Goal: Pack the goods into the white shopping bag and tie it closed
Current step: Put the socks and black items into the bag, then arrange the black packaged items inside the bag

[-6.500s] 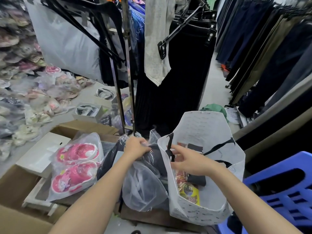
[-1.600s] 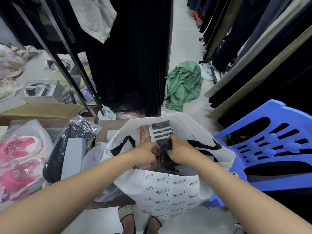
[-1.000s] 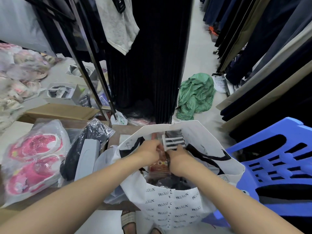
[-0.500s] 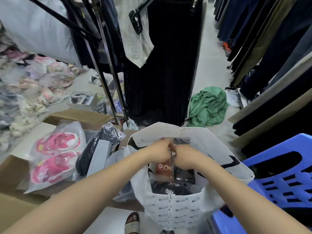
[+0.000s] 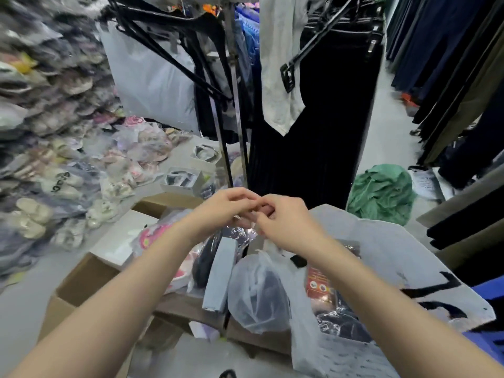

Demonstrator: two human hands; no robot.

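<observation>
The white shopping bag [image 5: 381, 241] stands open at the lower right, with black handles lying on its far wall. Inside it lie a red-labelled packet [image 5: 317, 285] and dark wrapped goods [image 5: 338, 320]. Just left of it sits a clear plastic bag [image 5: 256, 293] with something dark inside. My left hand [image 5: 221, 211] and right hand [image 5: 283, 222] meet fingertip to fingertip above that clear bag. Its neck seems to rise into my right hand's pinch. Whether my left fingers hold anything is lost in blur.
A dark packet with a grey card [image 5: 218, 271] and bagged pink slippers [image 5: 155, 236] lie on open cardboard boxes [image 5: 79, 279] to the left. A metal rack pole [image 5: 237, 118] and hanging black clothes [image 5: 313, 132] stand ahead. Green cloth [image 5: 381, 192] lies on the floor; a blue chair [image 5: 488, 290] is at right.
Both hands have come up out of the white bag and moved left, over the clear plastic bag. My view has swung up and to the left.
</observation>
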